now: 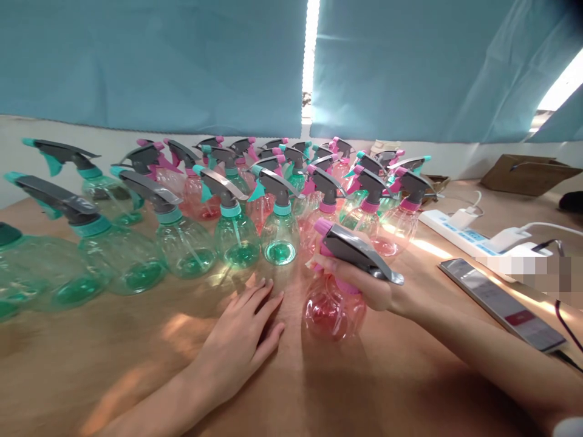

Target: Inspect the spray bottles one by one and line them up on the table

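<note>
2 hands [371, 288], 1 pink bottle [334, 312], perhaps 25 others [280, 237]

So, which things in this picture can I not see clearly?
Head view, pink bottle: its neck is hidden by the right hand gripping it.
Head view, power strip: its near end lies under a pixelated patch.
Head view, leftmost green bottle: cut off by the picture edge.
Head view, phone: the screen text is too small to read.
</note>
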A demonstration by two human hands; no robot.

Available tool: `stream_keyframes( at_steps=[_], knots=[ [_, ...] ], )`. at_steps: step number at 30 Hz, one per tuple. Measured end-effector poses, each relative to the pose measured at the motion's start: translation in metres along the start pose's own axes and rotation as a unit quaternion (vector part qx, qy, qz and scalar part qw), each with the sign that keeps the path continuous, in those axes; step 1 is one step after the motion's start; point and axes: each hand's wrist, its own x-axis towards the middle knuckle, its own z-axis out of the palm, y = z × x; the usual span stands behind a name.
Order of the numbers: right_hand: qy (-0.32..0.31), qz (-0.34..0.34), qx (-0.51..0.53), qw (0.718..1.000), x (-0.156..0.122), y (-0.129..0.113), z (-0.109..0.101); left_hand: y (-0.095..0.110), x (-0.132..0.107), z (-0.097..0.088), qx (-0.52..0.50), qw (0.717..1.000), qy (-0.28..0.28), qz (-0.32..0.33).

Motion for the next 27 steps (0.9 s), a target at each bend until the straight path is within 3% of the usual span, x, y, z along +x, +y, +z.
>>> stream_keyframes(
  at_steps=[9, 18, 21, 27],
  knots=[
    [0.021, 0.005, 0.002, 1.000, 0.000, -0.007, 0.002, 0.002, 0.003, -0.005, 0.006, 1.000, -0.014, 0.000],
    [0.038, 0.036, 0.038, 0.998, -0.004, 0.004, 0.008, 0.006, 0.005, -0.012, 0.016, 0.999, -0.038, -0.009],
    [0.046, 0.056, 0.013, 0.997, -0.006, 0.000, 0.009, 0.006, 0.005, -0.011, 0.015, 0.999, -0.034, -0.010],
    [-0.004, 0.110, -0.093, 0.990, -0.014, -0.020, 0.000, 0.006, 0.006, -0.009, 0.009, 1.000, -0.023, -0.010]
  ],
)
